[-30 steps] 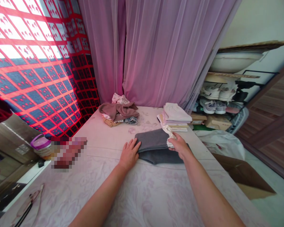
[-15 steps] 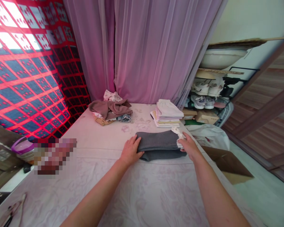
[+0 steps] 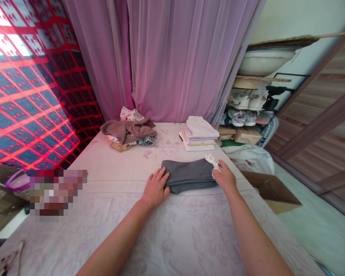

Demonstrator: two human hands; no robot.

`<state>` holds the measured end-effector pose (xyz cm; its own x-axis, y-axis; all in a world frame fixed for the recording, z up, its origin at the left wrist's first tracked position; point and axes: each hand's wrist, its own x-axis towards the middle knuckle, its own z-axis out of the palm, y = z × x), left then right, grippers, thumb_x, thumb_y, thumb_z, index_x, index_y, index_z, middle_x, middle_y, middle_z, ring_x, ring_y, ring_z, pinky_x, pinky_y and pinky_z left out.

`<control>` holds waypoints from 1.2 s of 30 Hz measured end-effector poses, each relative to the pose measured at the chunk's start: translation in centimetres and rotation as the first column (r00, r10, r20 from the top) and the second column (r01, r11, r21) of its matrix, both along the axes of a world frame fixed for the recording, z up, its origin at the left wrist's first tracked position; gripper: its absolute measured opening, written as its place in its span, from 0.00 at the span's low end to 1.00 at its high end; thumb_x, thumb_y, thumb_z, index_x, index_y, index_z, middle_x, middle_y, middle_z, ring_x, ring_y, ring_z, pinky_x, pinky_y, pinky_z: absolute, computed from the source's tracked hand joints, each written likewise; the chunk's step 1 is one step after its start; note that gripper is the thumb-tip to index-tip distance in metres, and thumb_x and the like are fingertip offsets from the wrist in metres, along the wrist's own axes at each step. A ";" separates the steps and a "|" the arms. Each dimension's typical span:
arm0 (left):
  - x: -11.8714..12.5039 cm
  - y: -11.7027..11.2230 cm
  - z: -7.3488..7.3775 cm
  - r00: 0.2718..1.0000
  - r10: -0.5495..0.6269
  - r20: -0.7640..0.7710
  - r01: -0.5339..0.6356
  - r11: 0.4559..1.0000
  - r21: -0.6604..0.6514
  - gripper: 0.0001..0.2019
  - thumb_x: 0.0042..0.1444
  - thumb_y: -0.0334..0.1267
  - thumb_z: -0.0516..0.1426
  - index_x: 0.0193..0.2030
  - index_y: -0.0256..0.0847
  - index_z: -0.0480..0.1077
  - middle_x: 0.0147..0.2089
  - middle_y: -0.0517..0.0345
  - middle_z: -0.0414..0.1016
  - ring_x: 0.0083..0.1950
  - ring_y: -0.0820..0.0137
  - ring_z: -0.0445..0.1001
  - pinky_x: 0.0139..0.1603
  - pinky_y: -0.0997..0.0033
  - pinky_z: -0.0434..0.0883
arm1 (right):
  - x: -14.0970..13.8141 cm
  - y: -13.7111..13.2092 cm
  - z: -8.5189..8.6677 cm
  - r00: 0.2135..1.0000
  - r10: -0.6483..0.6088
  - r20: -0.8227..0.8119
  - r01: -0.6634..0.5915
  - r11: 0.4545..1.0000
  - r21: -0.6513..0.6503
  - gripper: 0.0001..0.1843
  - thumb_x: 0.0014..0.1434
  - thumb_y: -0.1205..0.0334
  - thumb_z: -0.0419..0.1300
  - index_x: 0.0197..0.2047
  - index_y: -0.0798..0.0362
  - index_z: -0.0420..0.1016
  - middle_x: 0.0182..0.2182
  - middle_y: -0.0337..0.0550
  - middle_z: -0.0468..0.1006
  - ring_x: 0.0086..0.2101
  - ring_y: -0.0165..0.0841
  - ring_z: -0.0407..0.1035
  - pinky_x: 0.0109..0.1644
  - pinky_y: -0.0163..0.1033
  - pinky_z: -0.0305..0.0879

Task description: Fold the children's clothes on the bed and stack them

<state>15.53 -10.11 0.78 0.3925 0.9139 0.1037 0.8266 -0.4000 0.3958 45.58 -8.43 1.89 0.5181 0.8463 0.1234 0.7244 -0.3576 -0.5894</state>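
A folded dark grey garment (image 3: 188,175) lies on the pale pink floral bedsheet (image 3: 112,165), in front of me. My left hand (image 3: 156,187) rests flat against its left end, fingers spread. My right hand (image 3: 224,177) is at its right end, pinching a bunched white fabric edge (image 3: 212,161). Beyond them stands a stack of folded pale clothes (image 3: 199,134). To its left lies a loose heap of clothes (image 3: 129,134), with a mauve-brown garment on top. Neither hand touches the stack or the heap.
A cardboard box (image 3: 271,191) and a white plastic bag (image 3: 248,159) sit beyond the bed's right edge. Shoes stand on a rack (image 3: 241,111) under a white basin (image 3: 264,63). A sheer pink curtain (image 3: 172,61) hangs behind the bed. A pixelated patch (image 3: 57,193) hides part of the left side.
My view has turned right, shifting everything left in the picture. Both hands stay at the grey garment's ends, and the right hand still pinches the white edge.
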 end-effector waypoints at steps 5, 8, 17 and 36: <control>0.3 1.2 2.1 1.000 -0.007 -0.008 0.007 1.000 0.026 0.22 0.63 0.50 0.47 0.56 0.43 0.70 0.67 0.52 0.61 0.69 0.55 0.54 0.68 0.47 0.50 | -2.5 -0.8 2.0 0.945 0.017 0.328 -0.040 0.997 0.066 0.31 0.55 0.62 0.52 0.63 0.55 0.62 0.62 0.57 0.61 0.57 0.48 0.60 0.56 0.51 0.58; 1.1 3.2 2.9 1.000 -0.009 -0.017 0.009 1.000 0.029 0.22 0.65 0.44 0.44 0.61 0.40 0.65 0.68 0.51 0.59 0.70 0.57 0.52 0.69 0.49 0.49 | -4.6 -1.0 2.7 0.843 0.201 0.498 -0.305 0.943 0.135 0.26 0.59 0.62 0.50 0.61 0.53 0.64 0.64 0.52 0.60 0.62 0.46 0.52 0.62 0.53 0.50; 0.3 10.8 3.0 0.998 -0.060 0.010 0.060 0.978 -0.199 0.18 0.58 0.44 0.53 0.52 0.42 0.72 0.52 0.55 0.76 0.51 0.64 0.73 0.52 0.70 0.67 | -4.7 -0.3 -1.2 0.590 0.539 0.602 -0.539 0.817 -0.204 0.25 0.67 0.54 0.43 0.62 0.51 0.66 0.63 0.50 0.63 0.63 0.42 0.53 0.66 0.55 0.39; 2.8 15.2 5.9 0.888 -0.385 0.252 0.458 0.693 -0.556 0.11 0.50 0.46 0.57 0.29 0.40 0.66 0.28 0.67 0.63 0.34 0.74 0.61 0.35 0.77 0.59 | -4.8 -0.4 -2.9 0.599 0.508 0.619 -0.553 0.821 -0.139 0.24 0.66 0.56 0.44 0.62 0.51 0.66 0.62 0.48 0.64 0.62 0.40 0.55 0.65 0.51 0.41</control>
